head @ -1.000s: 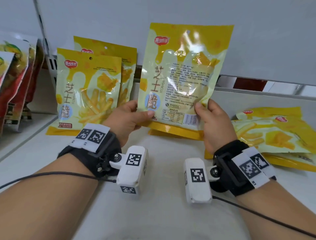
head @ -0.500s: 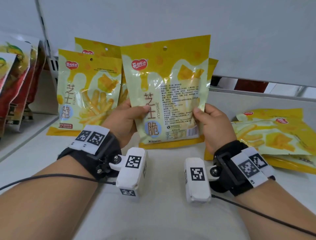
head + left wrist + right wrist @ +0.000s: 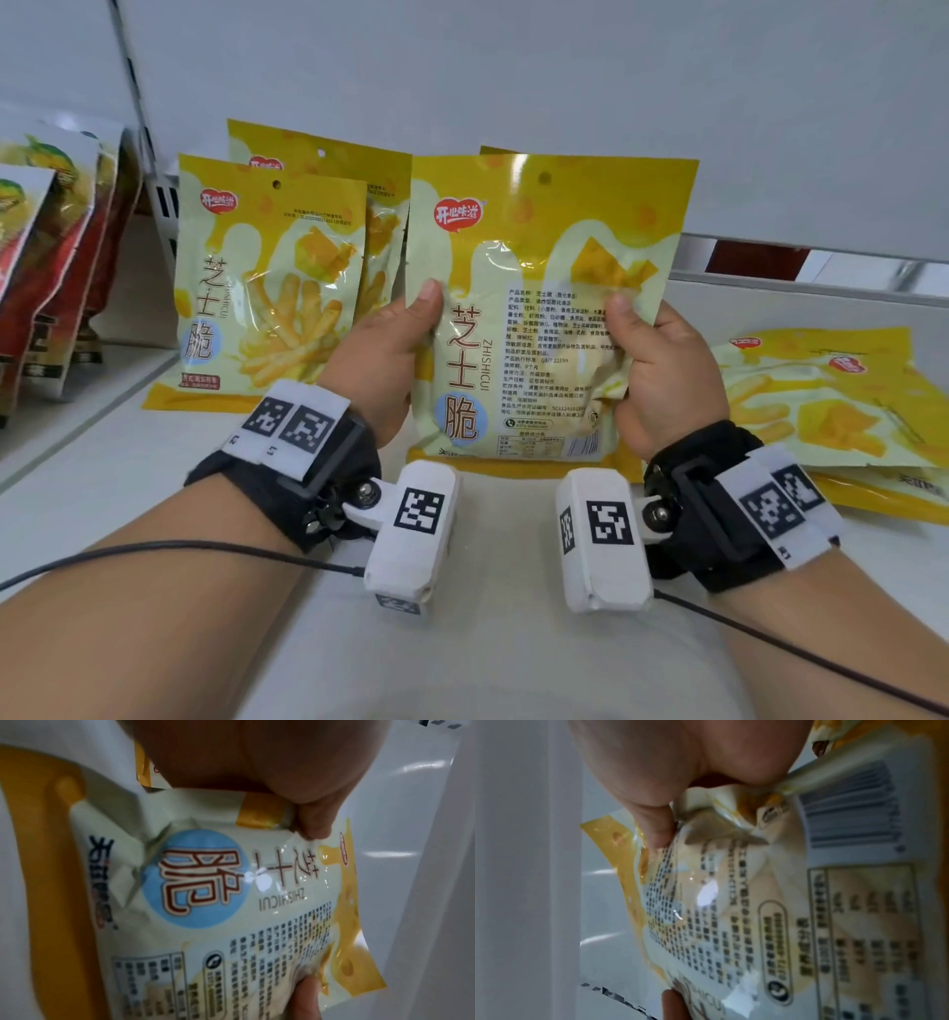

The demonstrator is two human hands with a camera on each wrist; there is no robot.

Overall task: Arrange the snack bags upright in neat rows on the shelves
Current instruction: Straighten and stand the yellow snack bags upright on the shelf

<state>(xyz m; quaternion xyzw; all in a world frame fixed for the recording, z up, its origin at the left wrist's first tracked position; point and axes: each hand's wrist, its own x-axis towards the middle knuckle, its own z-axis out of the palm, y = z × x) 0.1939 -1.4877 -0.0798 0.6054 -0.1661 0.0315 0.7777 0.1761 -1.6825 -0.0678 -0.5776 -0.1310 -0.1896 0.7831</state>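
Between my two thumbs I hold a yellow snack bag [image 3: 539,318] upright, its printed back toward me, its bottom edge at or just above the white shelf [image 3: 488,658]; I cannot tell whether it touches. My left hand [image 3: 380,360] pinches its left edge, thumb on the near face, and my right hand [image 3: 662,375] pinches the right edge the same way, crumpling the film under the thumb. The fingers behind the bag are hidden in every view, so I only see thumbs; both wrist views are blurred and filled by the bag's print. Just beyond my left fingers two matching standing bags [image 3: 267,288] stand upright, one behind the other, the rear one mostly covered. A yellow corner peeks over the held bag's top, too hidden to identify. Past my right fingers a pile of flat bags [image 3: 832,401] lies on the shelf, cut off by the frame. Far left, red bags [image 3: 56,267] stand in a row, partly cropped.
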